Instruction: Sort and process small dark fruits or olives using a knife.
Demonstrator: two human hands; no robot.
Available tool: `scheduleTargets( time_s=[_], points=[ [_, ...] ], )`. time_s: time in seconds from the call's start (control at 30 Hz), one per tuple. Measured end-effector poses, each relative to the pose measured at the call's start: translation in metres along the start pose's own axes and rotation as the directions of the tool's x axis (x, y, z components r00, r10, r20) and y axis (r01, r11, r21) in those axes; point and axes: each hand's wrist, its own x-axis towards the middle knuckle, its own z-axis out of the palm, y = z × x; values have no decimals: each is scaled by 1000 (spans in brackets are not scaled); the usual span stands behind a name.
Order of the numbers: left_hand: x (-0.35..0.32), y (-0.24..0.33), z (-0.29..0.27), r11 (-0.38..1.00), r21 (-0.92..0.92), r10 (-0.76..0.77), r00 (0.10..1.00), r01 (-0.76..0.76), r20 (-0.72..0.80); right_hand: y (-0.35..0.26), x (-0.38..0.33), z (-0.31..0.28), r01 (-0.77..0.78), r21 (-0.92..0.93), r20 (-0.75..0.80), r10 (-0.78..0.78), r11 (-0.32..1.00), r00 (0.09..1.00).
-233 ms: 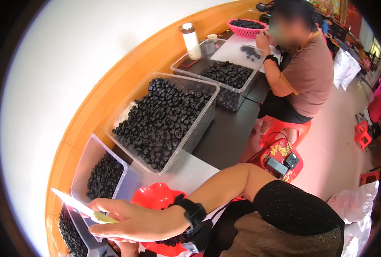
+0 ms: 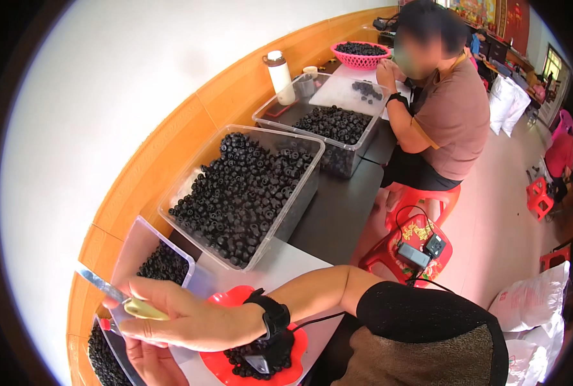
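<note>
Two hands meet at lower left: right hand [image 2: 190,318] pinches a small yellow-handled steel-blade knife [image 2: 122,301], left hand [image 2: 148,360] sits under it, grip hidden, can't tell. Done pile looks small, just some small round black fruits [image 2: 251,367] in the red plastic dish [image 2: 225,367]. Lots left, approx a full clear plastic bin of black fruits [image 2: 241,193] just beyond, w/ more bins past it.

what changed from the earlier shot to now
Hardly anything. The right hand keeps gripping the small knife with its yellowish handle, blade pointing up-left, in nearly the same spot. The left hand stays low beneath it. The red tray and clear bins of black pieces haven't moved.
</note>
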Motion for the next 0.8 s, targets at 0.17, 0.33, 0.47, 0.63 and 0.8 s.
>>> scheduleTargets(
  time_s=[0.17, 0.33, 0.47, 0.63, 0.8],
  points=[
    [14, -14, 14, 991, -106, 85, 996, -85, -11, -13, -1, -25, 240, -562, 115, -213, 792, 970],
    [22, -24, -20, 947, -322, 10, 999, -20, -32, -7, 5, -32, 329, -745, 256, -206, 580, 944],
    [28, -30, -4, 967, -251, 47, 999, -47, -6, -12, 10, -45, 264, -812, 223, -142, 520, 964],
    [26, -28, 2, 955, -292, 39, 999, -42, -17, -2, 24, -52, 201, -810, 237, -7, 551, 971],
    [29, -24, 18, 922, -387, -16, 999, 4, -28, -4, 27, -55, 80, -793, 156, 73, 603, 985]
  ],
)
